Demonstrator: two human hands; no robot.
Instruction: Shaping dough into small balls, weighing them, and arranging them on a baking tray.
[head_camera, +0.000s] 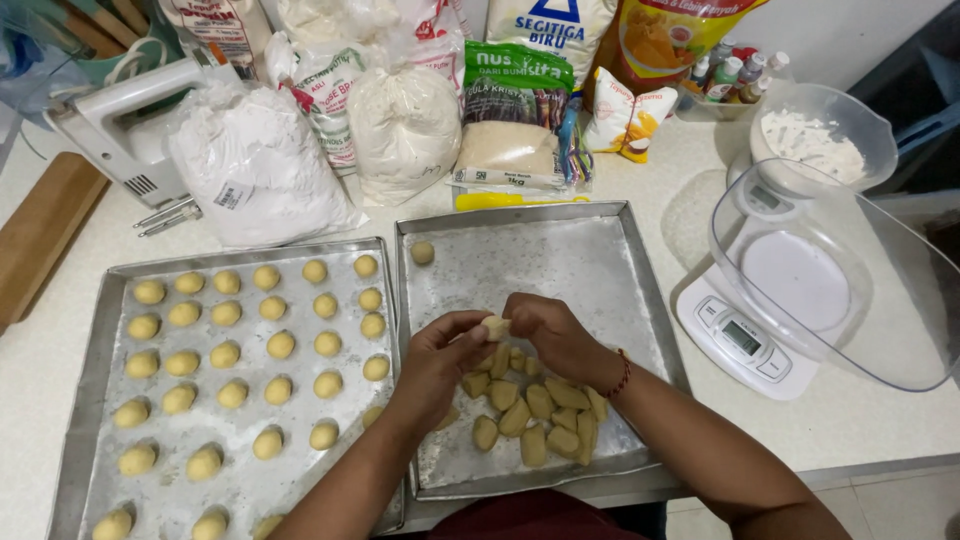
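Observation:
My left hand (440, 362) and my right hand (553, 335) meet over the right metal tray (590, 262), both pinching one pale piece of dough (496, 326) between the fingertips. Below the hands lies a heap of several cut dough pieces (535, 410) near the tray's front edge. One rolled dough ball (422, 253) sits alone at that tray's far left corner. The left metal tray (160, 440) holds several rows of rolled dough balls (272, 345).
A white kitchen scale (742, 335) with a clear bowl (850, 270) stands at the right, a bowl of flour (820, 140) behind it. Bags of flour and sugar (405, 125) line the back. A hand mixer (120, 125) lies at the far left.

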